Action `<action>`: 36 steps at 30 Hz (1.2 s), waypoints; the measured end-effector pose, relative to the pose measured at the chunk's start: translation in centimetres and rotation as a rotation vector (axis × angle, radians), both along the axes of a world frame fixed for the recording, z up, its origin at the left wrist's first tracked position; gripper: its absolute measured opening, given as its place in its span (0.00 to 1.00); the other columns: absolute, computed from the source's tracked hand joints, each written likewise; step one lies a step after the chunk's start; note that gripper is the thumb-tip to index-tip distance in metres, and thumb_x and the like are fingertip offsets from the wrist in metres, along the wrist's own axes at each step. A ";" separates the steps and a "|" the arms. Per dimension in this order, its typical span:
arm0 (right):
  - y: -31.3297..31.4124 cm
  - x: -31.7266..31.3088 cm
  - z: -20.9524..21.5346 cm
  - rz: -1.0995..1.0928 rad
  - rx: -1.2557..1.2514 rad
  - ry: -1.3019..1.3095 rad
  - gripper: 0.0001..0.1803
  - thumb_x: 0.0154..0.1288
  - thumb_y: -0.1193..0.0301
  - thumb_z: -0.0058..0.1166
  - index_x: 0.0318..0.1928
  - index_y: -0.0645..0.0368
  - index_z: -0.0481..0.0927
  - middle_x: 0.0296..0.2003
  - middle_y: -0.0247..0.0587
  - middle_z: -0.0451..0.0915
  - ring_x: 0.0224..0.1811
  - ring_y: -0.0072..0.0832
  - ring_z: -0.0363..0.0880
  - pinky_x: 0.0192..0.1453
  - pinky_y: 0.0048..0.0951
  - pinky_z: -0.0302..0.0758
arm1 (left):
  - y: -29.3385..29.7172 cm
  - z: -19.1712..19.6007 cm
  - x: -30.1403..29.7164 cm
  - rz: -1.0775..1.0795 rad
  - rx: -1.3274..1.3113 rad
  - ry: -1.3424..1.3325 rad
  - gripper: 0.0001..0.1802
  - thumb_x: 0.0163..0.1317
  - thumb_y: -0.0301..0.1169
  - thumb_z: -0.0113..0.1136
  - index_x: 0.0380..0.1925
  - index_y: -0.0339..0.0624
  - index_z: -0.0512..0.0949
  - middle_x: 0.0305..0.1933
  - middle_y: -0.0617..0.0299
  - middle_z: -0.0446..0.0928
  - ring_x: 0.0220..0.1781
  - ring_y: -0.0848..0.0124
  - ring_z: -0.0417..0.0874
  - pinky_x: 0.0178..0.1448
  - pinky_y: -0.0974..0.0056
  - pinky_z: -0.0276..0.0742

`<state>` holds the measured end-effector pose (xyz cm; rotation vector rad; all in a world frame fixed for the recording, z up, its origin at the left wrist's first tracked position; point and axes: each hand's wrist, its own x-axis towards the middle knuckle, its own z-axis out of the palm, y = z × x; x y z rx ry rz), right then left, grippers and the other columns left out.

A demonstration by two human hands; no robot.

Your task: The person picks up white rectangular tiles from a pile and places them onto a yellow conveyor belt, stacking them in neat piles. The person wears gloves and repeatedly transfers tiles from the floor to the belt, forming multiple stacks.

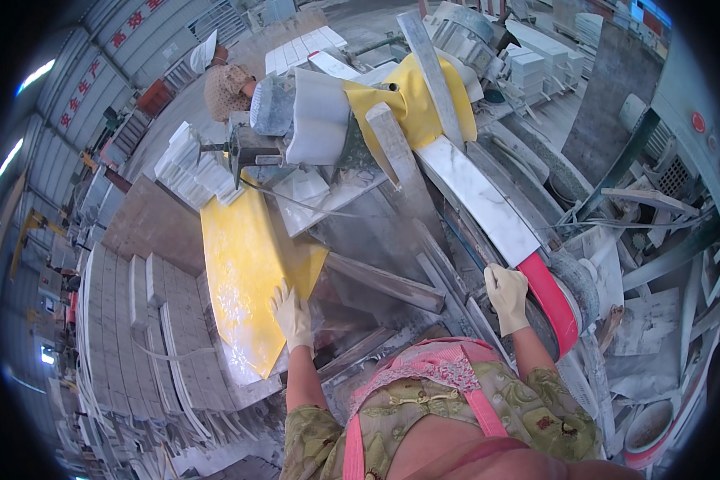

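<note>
Gloved left hand is pressing flat, fingers spread, on the yellow slab, steadying it on the worktop; right hand, beside it, is curling its grip around the marble strip where the red guard begins.

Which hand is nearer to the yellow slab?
Left. The left hand rests on the yellow slab; the right hand is far off, by the red guard.
</note>
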<state>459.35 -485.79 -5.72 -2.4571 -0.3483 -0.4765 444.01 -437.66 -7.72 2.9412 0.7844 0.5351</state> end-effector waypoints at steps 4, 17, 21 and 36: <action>0.1 0.0 0.1 0.004 -0.004 -0.002 0.14 0.72 0.62 0.54 0.31 0.56 0.82 0.21 0.49 0.80 0.26 0.51 0.81 0.36 0.52 0.70 | 0.2 -0.2 0.0 0.011 -0.013 0.020 0.24 0.66 0.33 0.55 0.62 0.40 0.79 0.78 0.53 0.67 0.79 0.47 0.63 0.84 0.45 0.51; -0.7 -0.2 -0.9 0.091 -0.034 0.007 0.17 0.75 0.60 0.53 0.49 0.58 0.88 0.41 0.52 0.88 0.43 0.52 0.86 0.48 0.48 0.80 | -2.1 1.9 0.6 0.066 -0.028 -0.222 0.15 0.60 0.25 0.53 0.47 0.35 0.80 0.48 0.38 0.79 0.53 0.41 0.78 0.61 0.43 0.73; -1.4 1.1 -2.9 0.053 -0.133 0.061 0.20 0.78 0.58 0.51 0.52 0.61 0.87 0.42 0.50 0.89 0.42 0.45 0.88 0.48 0.43 0.81 | -1.7 1.1 0.5 0.052 0.105 -0.112 0.15 0.67 0.32 0.54 0.49 0.41 0.84 0.71 0.51 0.73 0.73 0.49 0.72 0.78 0.45 0.63; -9.6 5.5 0.3 0.201 -1.298 0.182 0.45 0.73 0.52 0.51 0.80 0.62 0.54 0.80 0.52 0.57 0.82 0.49 0.54 0.81 0.53 0.55 | -1.8 1.0 0.4 0.082 0.024 -0.067 0.16 0.66 0.33 0.56 0.50 0.40 0.83 0.73 0.53 0.71 0.77 0.51 0.67 0.80 0.45 0.60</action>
